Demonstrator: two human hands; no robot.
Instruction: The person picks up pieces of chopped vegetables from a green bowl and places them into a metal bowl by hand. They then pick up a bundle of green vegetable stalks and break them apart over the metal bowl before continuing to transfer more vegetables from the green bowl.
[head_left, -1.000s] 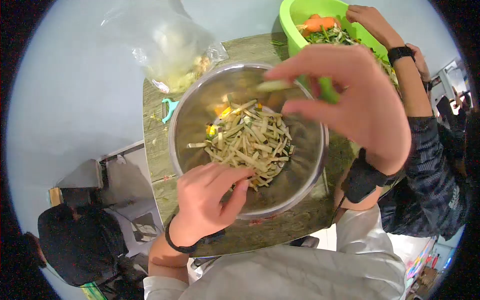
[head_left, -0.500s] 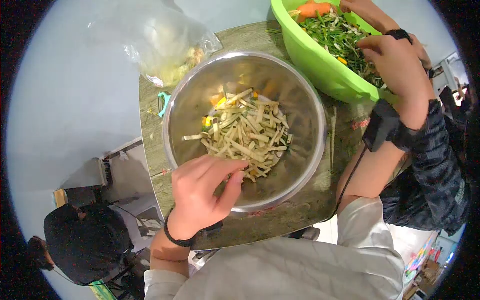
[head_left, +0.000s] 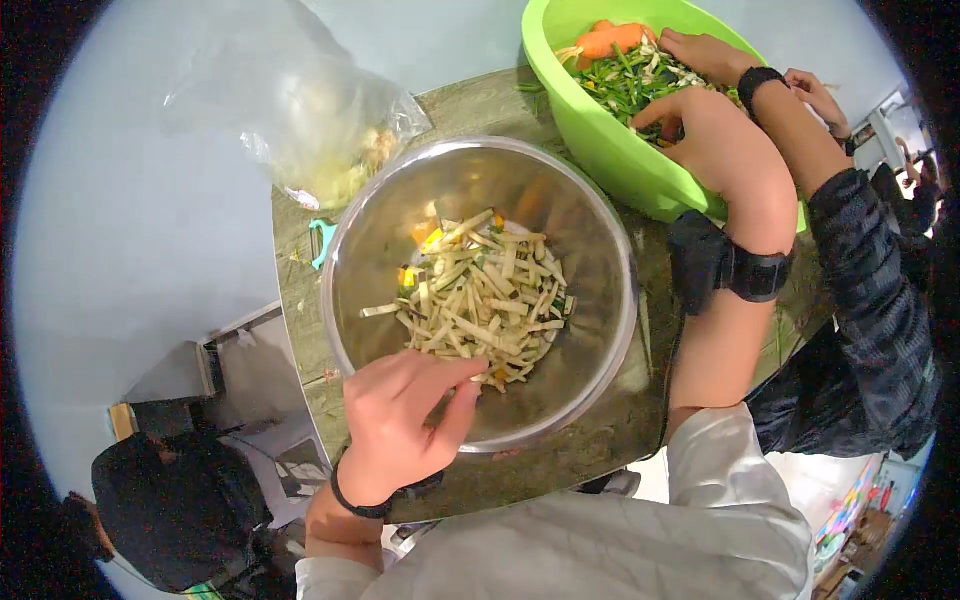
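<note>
My left hand [head_left: 405,425] hangs over the near side of a steel mixing bowl [head_left: 597,370], thumb and forefinger pinched together just above a heap of pale vegetable strips [head_left: 485,300]. Whatever lies between those fingertips is too small to make out. Orange, yellow and dark green bits show among the strips. My right hand [head_left: 715,145] reaches over the rim of a lime green basin [head_left: 590,150], its fingers curved and apart at the chopped greens [head_left: 625,88]; the fingertips are partly hidden. A carrot [head_left: 612,40] lies at the basin's far end.
Another person's hand [head_left: 705,58], with a dark sleeve, rests in the basin; a further hand [head_left: 820,98] is behind it. A clear plastic bag [head_left: 345,130] with scraps and a turquoise peeler [head_left: 322,243] lie left of the bowl. A person in a black cap [head_left: 175,510] is at lower left.
My right hand has moved left and down into the basin's greens. The other person's hand has come lower onto the greens. My left hand keeps its pinch above the strips.
</note>
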